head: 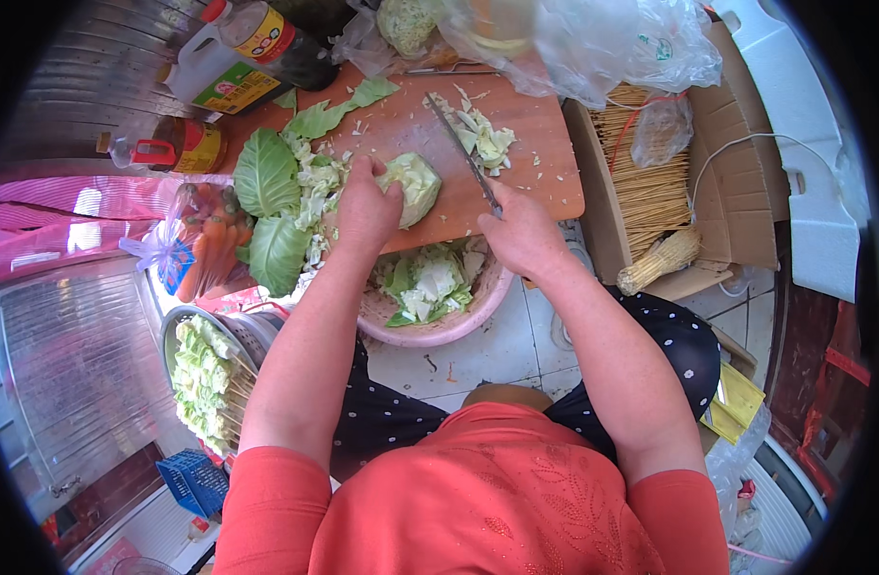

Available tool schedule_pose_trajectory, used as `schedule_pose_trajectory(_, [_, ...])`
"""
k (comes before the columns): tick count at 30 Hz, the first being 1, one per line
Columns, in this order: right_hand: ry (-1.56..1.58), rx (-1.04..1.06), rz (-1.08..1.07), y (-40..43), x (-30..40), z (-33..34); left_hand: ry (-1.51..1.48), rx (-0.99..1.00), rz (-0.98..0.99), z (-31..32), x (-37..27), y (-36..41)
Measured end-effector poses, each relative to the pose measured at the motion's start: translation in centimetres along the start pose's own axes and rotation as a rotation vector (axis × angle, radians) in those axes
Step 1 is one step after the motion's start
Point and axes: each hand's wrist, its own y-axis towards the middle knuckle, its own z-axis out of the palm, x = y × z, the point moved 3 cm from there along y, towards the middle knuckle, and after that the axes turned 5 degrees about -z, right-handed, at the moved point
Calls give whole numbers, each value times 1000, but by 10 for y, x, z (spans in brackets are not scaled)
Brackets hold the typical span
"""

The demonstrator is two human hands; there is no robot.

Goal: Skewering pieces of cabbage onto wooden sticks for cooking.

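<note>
My right hand (pixel 522 230) is closed round the handle of a kitchen knife (pixel 457 136), whose long blade points up and left over a wooden board (pixel 511 194). At the left side of a trimmed cabbage head (pixel 415 188) is my left hand (pixel 367 205), its thumb and fingers near the cabbage; whether it grips it is unclear. Cut cabbage pieces (pixel 491 142) lie beyond the blade. Shredded bits and large green leaves (pixel 267 172) lie along the board's left side. Below the board's near edge, a pink basin (pixel 482 316) holds cabbage chunks (pixel 432 284).
On the right stands a cardboard box (pixel 598 180) of wooden skewers (pixel 644 187). Bottles (pixel 231 79) stand at the back left, above a plastic bag of carrots (pixel 213 237). A metal bowl (pixel 168 338) at left holds skewered cabbage leaves (pixel 202 388). Plastic bags (pixel 590 50) cover the back edge.
</note>
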Motion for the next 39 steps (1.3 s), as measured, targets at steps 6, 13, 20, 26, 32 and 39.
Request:
schedule_pose_trajectory(6, [47, 84, -50, -17, 20, 1, 41, 13, -30, -2, 1, 2])
schedule_pose_trajectory(13, [22, 172, -136, -42, 40, 5, 42, 9, -16, 1, 4, 5])
schedule_pose_trajectory(20, [-55, 273, -36, -41, 37, 2, 49, 16, -3, 3, 1, 6])
schedule_pose_trajectory(26, [6, 280, -110, -30, 35, -2, 111, 15, -22, 1, -6, 3])
schedule_pose_trajectory(32, [-79, 298, -83, -23, 39, 1, 85, 10, -6, 4, -3, 5])
schedule_pose_trajectory(39, [-117, 447, -55, -2, 45, 1, 79, 29, -61, -1, -11, 0])
